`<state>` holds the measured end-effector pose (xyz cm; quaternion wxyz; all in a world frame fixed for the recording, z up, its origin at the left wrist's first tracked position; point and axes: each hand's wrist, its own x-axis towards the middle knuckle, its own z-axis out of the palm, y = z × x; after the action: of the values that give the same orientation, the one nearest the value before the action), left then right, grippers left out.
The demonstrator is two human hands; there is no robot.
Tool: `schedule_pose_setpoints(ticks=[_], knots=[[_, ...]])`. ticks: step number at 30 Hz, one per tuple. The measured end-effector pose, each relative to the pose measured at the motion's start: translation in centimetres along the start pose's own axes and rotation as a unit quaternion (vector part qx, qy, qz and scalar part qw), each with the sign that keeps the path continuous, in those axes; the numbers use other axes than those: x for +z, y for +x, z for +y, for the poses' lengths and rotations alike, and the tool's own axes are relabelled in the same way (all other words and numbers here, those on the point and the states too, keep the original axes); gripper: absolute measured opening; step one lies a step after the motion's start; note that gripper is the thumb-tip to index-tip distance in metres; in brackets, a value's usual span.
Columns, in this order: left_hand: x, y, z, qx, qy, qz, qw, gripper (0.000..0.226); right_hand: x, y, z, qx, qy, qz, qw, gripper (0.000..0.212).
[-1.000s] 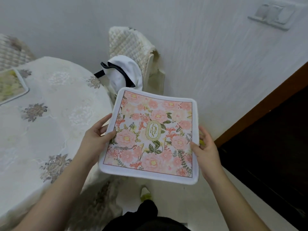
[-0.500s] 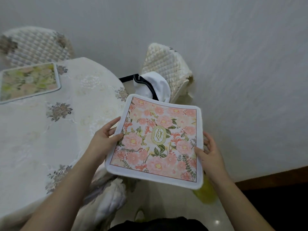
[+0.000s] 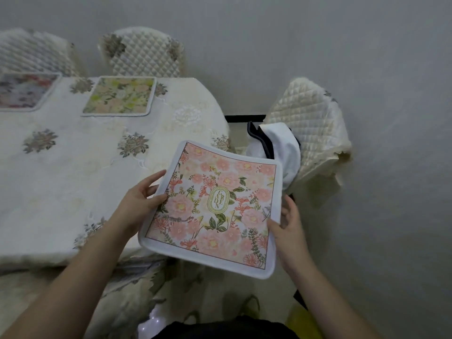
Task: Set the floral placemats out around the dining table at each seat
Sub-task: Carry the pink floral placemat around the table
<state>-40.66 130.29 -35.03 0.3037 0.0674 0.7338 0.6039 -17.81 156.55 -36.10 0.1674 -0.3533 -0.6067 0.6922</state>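
I hold a pink floral placemat (image 3: 215, 206) with a white border and a "GARDEN" oval in its middle, in the air over the table's near right corner. My left hand (image 3: 139, 201) pinches its left edge, thumb on top. My right hand (image 3: 288, 223) grips its right edge the same way. A yellow-green floral placemat (image 3: 119, 96) lies flat at the table's far side in front of a chair. Another placemat (image 3: 24, 90), with darker reds and blues, lies at the far left, cut off by the frame. The table (image 3: 73, 172) wears a cream embroidered cloth.
Two quilted chairs (image 3: 144, 53) stand behind the table against the wall. A third quilted chair (image 3: 315, 123) at the right end carries a white garment with dark trim (image 3: 281, 148). The grey wall runs close along the right. Something yellow (image 3: 303, 321) lies on the floor.
The view has swung left, bringing more of the table and both laid placemats into sight. The pink placemat has moved left toward the table's corner, still held by both hands.
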Motion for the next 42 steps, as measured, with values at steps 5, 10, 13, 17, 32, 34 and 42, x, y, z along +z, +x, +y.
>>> schedule_pose_setpoints(ticks=[5, 10, 13, 17, 32, 34, 42], knots=[[0.6, -0.3, -0.1, -0.006, 0.011, 0.092, 0.996, 0.058, -0.4, 3.9, -1.0, 0.01, -0.017, -0.078, 0.997, 0.065], [-0.7, -1.7, -0.6, -0.013, 0.034, 0.172, 0.984, 0.056, 1.5, 6.7, -1.3, 0.009, -0.035, -0.16, 0.987, 0.063], [-2.3, -2.8, -1.2, -0.019, 0.03, 0.208, 0.977, 0.057, 4.0, 7.9, -1.1, 0.013, -0.038, -0.203, 0.978, 0.06], [-4.6, -4.0, -2.3, -0.036, 0.026, 0.275, 0.96, 0.056, 7.9, 8.9, -0.3, 0.043, -0.054, -0.254, 0.965, 0.061], [-15.2, -5.4, -5.5, -0.056, -0.028, 0.406, 0.912, 0.043, 22.2, 10.8, -0.3, 0.047, -0.145, -0.364, 0.919, 0.032], [-16.4, -5.3, -5.8, -0.067, -0.026, 0.416, 0.906, 0.041, 23.8, 10.9, -0.1, 0.056, -0.15, -0.374, 0.914, 0.026], [-20.1, -4.0, -6.4, -0.128, 0.003, 0.487, 0.864, 0.035, 28.5, 12.2, 1.2, 0.102, -0.192, -0.429, 0.877, 0.02]])
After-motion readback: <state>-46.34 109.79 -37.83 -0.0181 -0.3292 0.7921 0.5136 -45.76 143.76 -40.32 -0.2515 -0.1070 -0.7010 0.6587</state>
